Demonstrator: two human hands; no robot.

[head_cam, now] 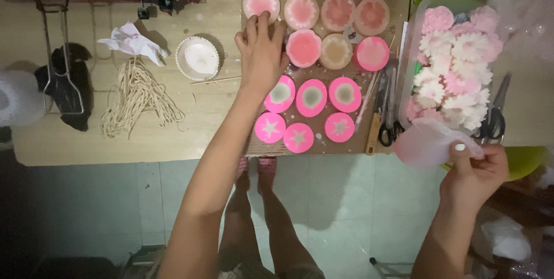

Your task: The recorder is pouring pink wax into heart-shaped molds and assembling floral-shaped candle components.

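Observation:
My left hand [261, 51] reaches over a brown board [323, 74] covered with several round pink moulds [311, 97]. Its fingers rest on a mould at the board's left side, covering it, just below a pale flower-shaped one [261, 2]. My right hand [476, 172] is off the table's front right corner and pinches a small clear plastic bag [430, 143]. Beside it a clear tub [416, 25] holds several pink and white flower-shaped pieces [456, 68].
Scissors [390, 111] and thin sticks lie at the board's right edge; more scissors [494, 120] lie right of the tub. A white scalloped dish [198, 58], crumpled paper [133, 42] and a bundle of cord [135, 97] sit left. My legs stand on the tiled floor below.

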